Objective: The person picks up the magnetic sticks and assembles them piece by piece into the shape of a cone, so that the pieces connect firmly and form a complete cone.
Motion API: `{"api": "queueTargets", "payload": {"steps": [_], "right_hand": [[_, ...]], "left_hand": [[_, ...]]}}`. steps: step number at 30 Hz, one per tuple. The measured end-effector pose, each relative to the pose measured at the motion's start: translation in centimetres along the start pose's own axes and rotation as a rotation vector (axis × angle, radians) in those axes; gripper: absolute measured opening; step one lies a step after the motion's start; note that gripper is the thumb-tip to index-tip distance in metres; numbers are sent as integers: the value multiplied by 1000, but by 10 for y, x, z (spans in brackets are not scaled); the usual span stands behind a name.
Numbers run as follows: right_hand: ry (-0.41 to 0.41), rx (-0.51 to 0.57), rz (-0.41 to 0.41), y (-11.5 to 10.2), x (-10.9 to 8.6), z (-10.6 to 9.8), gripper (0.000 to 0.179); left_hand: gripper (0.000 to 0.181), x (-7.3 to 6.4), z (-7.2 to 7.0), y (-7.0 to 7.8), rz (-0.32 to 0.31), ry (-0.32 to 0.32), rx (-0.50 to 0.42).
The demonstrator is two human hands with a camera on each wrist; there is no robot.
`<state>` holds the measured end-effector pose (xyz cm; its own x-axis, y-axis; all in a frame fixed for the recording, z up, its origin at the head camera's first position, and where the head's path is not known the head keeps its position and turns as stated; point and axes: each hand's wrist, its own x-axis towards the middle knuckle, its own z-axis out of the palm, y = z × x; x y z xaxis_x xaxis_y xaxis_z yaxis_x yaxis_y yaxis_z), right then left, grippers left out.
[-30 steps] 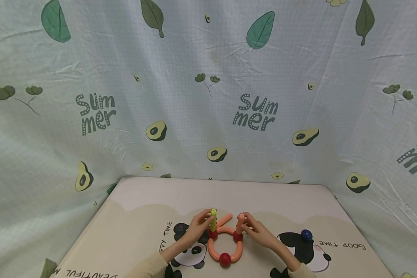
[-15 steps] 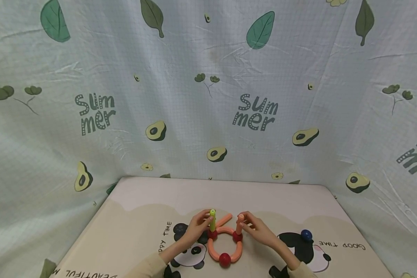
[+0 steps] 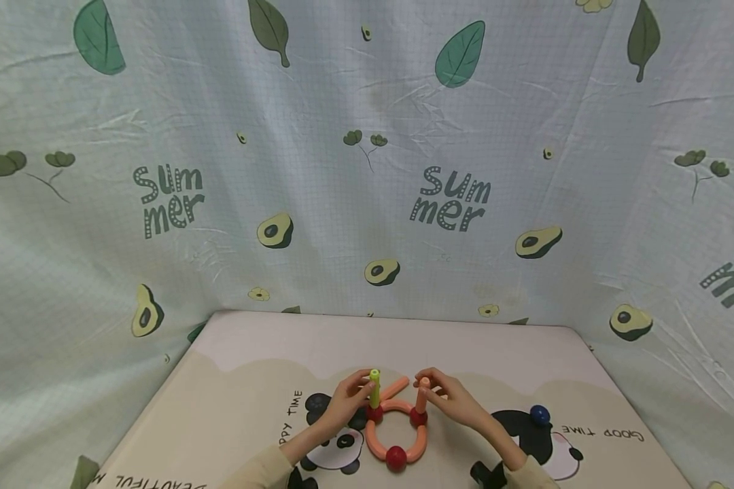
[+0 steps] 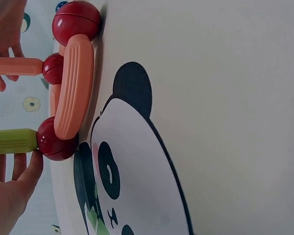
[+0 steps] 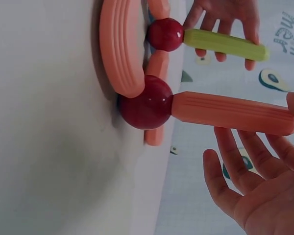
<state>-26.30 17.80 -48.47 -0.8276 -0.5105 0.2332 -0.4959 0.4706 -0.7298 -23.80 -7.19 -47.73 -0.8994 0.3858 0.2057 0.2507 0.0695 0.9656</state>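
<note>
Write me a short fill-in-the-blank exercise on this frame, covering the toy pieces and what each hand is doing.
1. The left hand holds the upright ____ stick.
2. The right hand has its fingers at the upright ____ stick.
3. Each upright stick stands on a ____ ball of the orange ring.
4. A lone ____ ball lies on the mat, to the right of the hands.

Missing words: green; orange; red; blue
</note>
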Motion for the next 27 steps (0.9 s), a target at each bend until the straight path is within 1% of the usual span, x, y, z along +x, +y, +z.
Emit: {"api": "queueTargets", "payload": {"steps": [3,6,10,12,14,18,20,22,24,27], "right_hand": [[2,-6,-12,-7,2,-2,24],[0,-5,-23,-20,3,-6,22],[-5,-9,-36,-38,3,-13,20],[-3,-17,-44,-40,4,-14,20],[0,-24,-49,-38,6,-15,20],[-8,-20,-31,-22,14,-14,23],[-18,8,-17,-13,19,-13,26],[-36,53,-20,-8,24,-15,29],[-55,97,-25,-6,30,-16,30],[-87,128,-11,-6,38,-17,33]], "left_hand": [[35,-1,0,1,-2,1,1],[35,1,0,-3,3,-3,-6],[36,6,-2,-19,-4,-4,-14],[37,8,-2,-26,-10,-4,-8],[39,9,-3,-30,-13,0,4],[40,10,-2,-32,-7,4,8],[40,10,-2,-32,-10,8,8],[40,10,-2,-32,-10,11,9],[39,10,-2,-32,-11,13,8],[39,10,-2,-32,-10,11,0]]}}
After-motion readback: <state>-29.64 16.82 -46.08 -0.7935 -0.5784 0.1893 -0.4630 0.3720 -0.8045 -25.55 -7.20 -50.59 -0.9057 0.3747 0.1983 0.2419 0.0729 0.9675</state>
